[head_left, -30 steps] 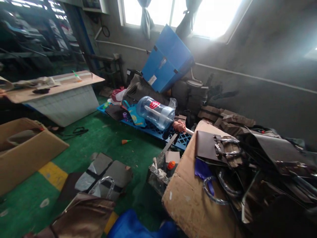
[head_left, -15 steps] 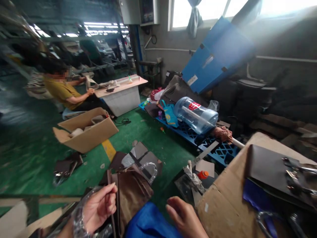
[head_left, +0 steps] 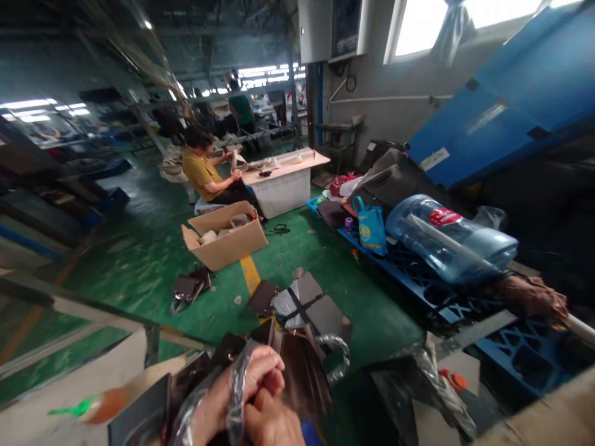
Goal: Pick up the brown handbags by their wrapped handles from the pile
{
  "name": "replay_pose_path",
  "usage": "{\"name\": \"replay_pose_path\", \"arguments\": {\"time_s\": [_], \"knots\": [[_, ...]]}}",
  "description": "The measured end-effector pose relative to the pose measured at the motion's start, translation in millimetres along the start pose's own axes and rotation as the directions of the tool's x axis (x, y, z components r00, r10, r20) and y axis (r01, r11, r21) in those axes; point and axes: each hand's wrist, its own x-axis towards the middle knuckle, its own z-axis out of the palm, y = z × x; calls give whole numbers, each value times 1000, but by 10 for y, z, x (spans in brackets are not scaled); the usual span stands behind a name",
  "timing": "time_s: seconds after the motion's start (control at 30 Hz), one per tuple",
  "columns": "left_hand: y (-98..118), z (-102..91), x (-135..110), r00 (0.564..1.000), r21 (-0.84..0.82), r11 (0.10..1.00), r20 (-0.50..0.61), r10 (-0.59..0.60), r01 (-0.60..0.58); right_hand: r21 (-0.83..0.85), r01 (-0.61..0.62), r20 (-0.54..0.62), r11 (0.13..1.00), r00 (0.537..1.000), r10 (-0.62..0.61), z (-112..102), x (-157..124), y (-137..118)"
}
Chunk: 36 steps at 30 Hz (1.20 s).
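Observation:
My left hand (head_left: 263, 370) is closed, its fingers curled in beside a dark brown handbag (head_left: 304, 375). A plastic-wrapped handle (head_left: 238, 390) loops around my left wrist. My right hand (head_left: 274, 420) is closed too and meets the left one from below, fingers touching. Whatever is pinched between them is hidden. The handbag stands just right of my hands, and a plastic-wrapped handle (head_left: 341, 356) arches out from its far right side. More dark bag pieces (head_left: 190, 375) lie left of my left hand, partly behind my forearm.
A bottle with a green nozzle (head_left: 100, 404) lies at lower left. Grey panels (head_left: 309, 303) rest on the green floor ahead. Beyond stand an open carton (head_left: 232, 244) and a seated person (head_left: 202, 167) at a table. A blue pallet (head_left: 418, 297) bears a large water bottle (head_left: 446, 238).
My right hand has moved left from beside the cardboard surface and joined my left hand. The view has swung right and down the scene, so the pallet appears larger and nearer.

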Motion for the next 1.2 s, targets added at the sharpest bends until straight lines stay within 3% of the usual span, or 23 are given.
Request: {"name": "replay_pose_path", "arguments": {"time_s": [0.1, 0.13, 0.2, 0.27, 0.33, 0.4, 0.47, 0.53, 0.6, 0.67, 0.73, 0.93, 1.03, 1.13, 1.2], "knots": [[156, -246, -39, 992, 63, 997, 117, -40, 33, 222, 154, -79, 963, 987, -139, -154, 43, -64], [208, -359, -46, 988, 59, 997, 143, -63, 55, 318, 147, -121, 937, 986, -114, -231, 53, -22], [290, -614, -57, 975, 36, 995, 198, -101, 95, 499, -15, -153, 867, 983, 105, -420, 61, 136], [346, -870, -59, 966, 9, 993, 231, -114, 116, 665, -172, -167, 727, 914, 369, -654, 49, 316], [395, -1094, -45, 969, 10, 993, 221, -114, 115, 762, -167, -232, 626, 832, 504, -911, 23, 413], [451, -1273, -6, 977, 23, 994, 184, -107, 104, 824, -96, -268, 558, 802, 534, -1149, -1, 369], [515, -1408, 55, 986, 30, 995, 139, -97, 93, 875, -29, -236, 482, 845, 480, -1319, 9, 207], [575, -1504, 125, 990, 44, 996, 108, -88, 83, 919, -59, -103, 390, 919, 382, -1384, 74, 16], [614, -1561, 189, 993, 70, 994, 82, -85, 79, 922, -210, 117, 326, 952, 283, -1332, 178, -118], [620, -1572, 240, 995, 93, 993, 61, -83, 77, 878, -361, 299, 313, 926, 229, -1177, 290, -165], [593, -1529, 272, 995, 108, 992, 61, -77, 70, 841, -429, 383, 330, 902, 198, -957, 383, -163], [477, -1104, 280, 987, 199, 978, 130, -91, 64, 779, -461, 433, 425, 886, 167, -282, 569, -288], [466, -889, 242, 987, 215, 976, 144, -74, 42, 676, -462, 518, 574, 852, 75, -31, 604, -392], [421, -793, 195, 990, 215, 975, 114, -80, 54, 611, -326, 498, 721, 867, -30, 91, 600, -463], [335, -785, 177, 991, 184, 980, 89, -95, 77, 651, -216, 438, 728, 890, -128, 110, 596, -520]]}}
